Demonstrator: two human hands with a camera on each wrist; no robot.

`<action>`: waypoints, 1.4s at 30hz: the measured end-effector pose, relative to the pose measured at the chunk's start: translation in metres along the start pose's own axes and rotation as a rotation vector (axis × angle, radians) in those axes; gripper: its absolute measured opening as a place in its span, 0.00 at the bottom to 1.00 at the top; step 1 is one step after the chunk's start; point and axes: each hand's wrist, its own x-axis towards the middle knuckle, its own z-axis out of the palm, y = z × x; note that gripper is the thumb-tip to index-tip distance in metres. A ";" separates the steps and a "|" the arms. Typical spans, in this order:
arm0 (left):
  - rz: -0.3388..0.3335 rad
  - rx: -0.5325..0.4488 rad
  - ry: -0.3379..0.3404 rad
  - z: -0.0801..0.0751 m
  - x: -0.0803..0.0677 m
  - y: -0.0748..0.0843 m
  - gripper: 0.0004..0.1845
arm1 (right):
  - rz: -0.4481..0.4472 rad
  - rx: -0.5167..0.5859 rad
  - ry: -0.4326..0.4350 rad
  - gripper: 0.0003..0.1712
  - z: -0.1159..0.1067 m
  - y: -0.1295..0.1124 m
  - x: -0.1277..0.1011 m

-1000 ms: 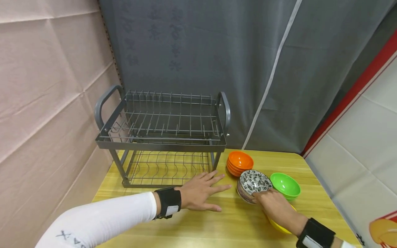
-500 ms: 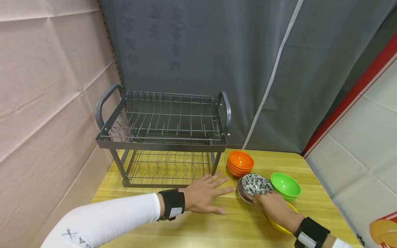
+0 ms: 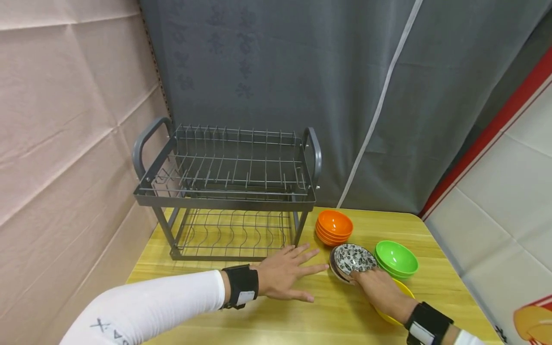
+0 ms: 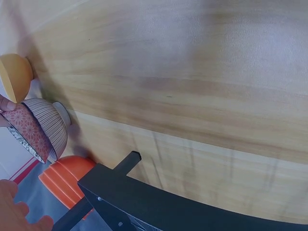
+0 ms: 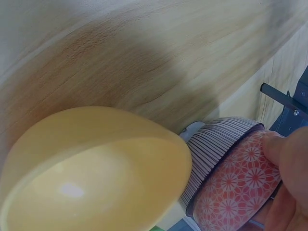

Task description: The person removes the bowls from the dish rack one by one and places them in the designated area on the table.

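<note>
My right hand (image 3: 381, 292) pinches the rim of a small bowl (image 3: 355, 258), black-and-white floral inside. In the right wrist view this bowl's outside (image 5: 236, 180) shows a red flower pattern, and it sits nested in a bowl with dark stripes (image 5: 216, 147). The thumb (image 5: 275, 149) lies on the red outside. My left hand (image 3: 286, 272) has its fingers spread over the table, between the dish rack (image 3: 226, 205) and the nested bowls, holding nothing.
A stack of orange bowls (image 3: 334, 225) stands behind the patterned ones. Green bowls (image 3: 396, 258) are to their right. A yellow bowl (image 5: 96, 163) is partly under my right forearm in the head view. A grey curtain (image 3: 258, 72) hangs behind.
The floral bowl has shifted slightly and now sits lower in the striped bowl, my right hand keeping its grip. My left hand has drifted a little to the right, fingers still spread.
</note>
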 end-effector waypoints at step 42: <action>-0.027 -0.042 -0.023 0.011 -0.009 -0.003 0.44 | -0.028 -0.040 0.075 0.10 0.027 -0.002 0.009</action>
